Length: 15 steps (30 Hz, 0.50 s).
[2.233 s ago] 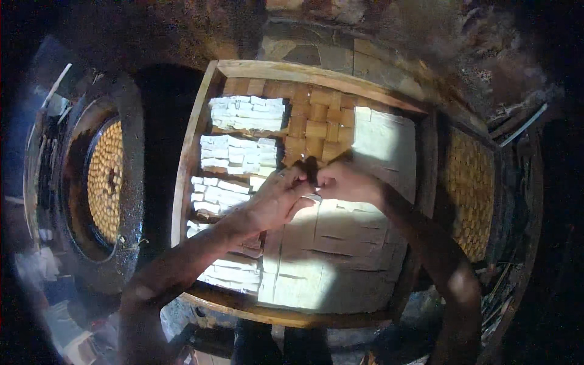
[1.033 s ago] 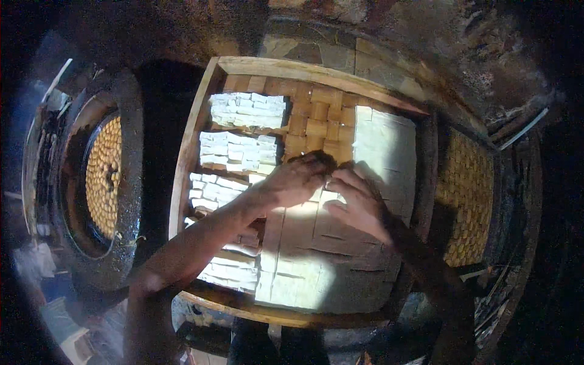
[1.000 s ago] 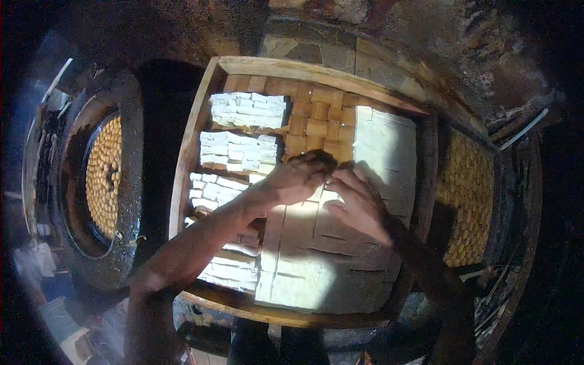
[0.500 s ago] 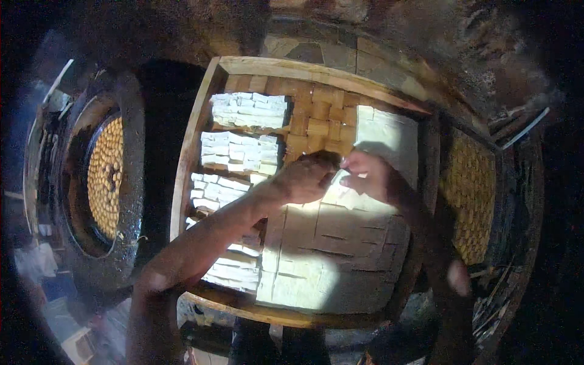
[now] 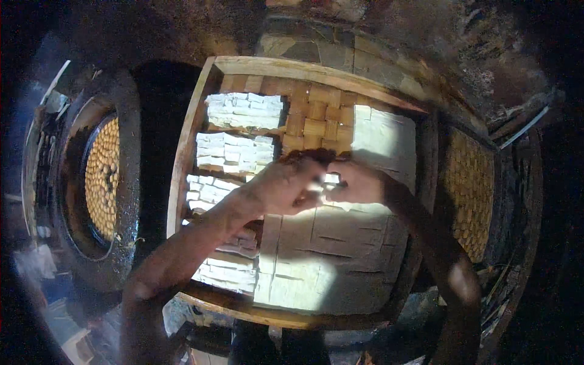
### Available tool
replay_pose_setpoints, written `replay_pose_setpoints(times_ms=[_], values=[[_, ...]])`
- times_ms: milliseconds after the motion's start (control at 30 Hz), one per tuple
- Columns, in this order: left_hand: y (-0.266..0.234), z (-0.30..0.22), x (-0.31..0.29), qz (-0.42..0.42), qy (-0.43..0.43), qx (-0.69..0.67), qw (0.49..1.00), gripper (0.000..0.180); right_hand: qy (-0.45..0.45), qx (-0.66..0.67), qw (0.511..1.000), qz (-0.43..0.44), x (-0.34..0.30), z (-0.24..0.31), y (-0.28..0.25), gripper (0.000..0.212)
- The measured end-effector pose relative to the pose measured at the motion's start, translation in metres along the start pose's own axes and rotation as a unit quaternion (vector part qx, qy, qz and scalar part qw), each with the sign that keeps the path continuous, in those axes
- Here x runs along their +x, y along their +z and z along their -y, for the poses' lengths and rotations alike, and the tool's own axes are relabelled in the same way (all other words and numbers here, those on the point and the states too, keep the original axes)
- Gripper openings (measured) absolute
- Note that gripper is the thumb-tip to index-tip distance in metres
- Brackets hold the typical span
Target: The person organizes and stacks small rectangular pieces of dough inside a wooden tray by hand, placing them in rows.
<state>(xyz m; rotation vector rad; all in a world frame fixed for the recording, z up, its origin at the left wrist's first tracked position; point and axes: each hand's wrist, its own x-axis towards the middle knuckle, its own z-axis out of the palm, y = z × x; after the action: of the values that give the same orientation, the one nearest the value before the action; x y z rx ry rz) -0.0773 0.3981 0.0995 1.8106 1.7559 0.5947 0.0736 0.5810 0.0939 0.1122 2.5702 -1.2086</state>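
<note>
A: Where are the hands?

B: Together, over the middle of the tray [image 5: 298, 69]. The left hand [image 5: 295, 185] and right hand [image 5: 359, 182] meet at the fingertips, with a small white piece [image 5: 331, 178] showing between them. Blur hides the grip — I cannot tell whether either is clamped on it.

A: Why work there?

B: Probably because the piece stays close to the slab [image 5: 359, 243] below, and both hands can steady something so small. Light falls there too, which likely helps.

A: And the white rows [image 5: 243, 111]?

B: Stacked along the tray's left side, lying crosswise, with gaps between most of them. I'd guess that keeps them separate from the slab, which covers much of the right side and is scored into strips.

A: What is the surface?

B: A broad brown weave [image 5: 316, 115] inside a wooden frame, bare at the upper middle.

A: The room?

B: Dim, with sharp patches of light. On the left, a dark round basin [image 5: 79, 128] holds yellow pieces [image 5: 102, 179]; on the right stands a woven panel [image 5: 474, 201]. Beyond the tray lies patchy stone [image 5: 292, 48] — the rest sinks into shadow.
</note>
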Motion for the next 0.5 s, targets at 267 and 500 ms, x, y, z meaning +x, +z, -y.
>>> replay_pose_setpoints(times_ms=[267, 500], values=[[0.017, -0.001, -0.01, -0.039, 0.043, 0.059, 0.997, 0.057, -0.011, -0.145, 0.986, -0.087, -0.004, 0.016, 0.023, 0.051], [0.012, -0.013, -0.012, -0.016, -0.021, 0.099, 0.995, 0.048, 0.002, -0.127, 0.978, -0.167, -0.026, 0.017, 0.024, 0.047]])
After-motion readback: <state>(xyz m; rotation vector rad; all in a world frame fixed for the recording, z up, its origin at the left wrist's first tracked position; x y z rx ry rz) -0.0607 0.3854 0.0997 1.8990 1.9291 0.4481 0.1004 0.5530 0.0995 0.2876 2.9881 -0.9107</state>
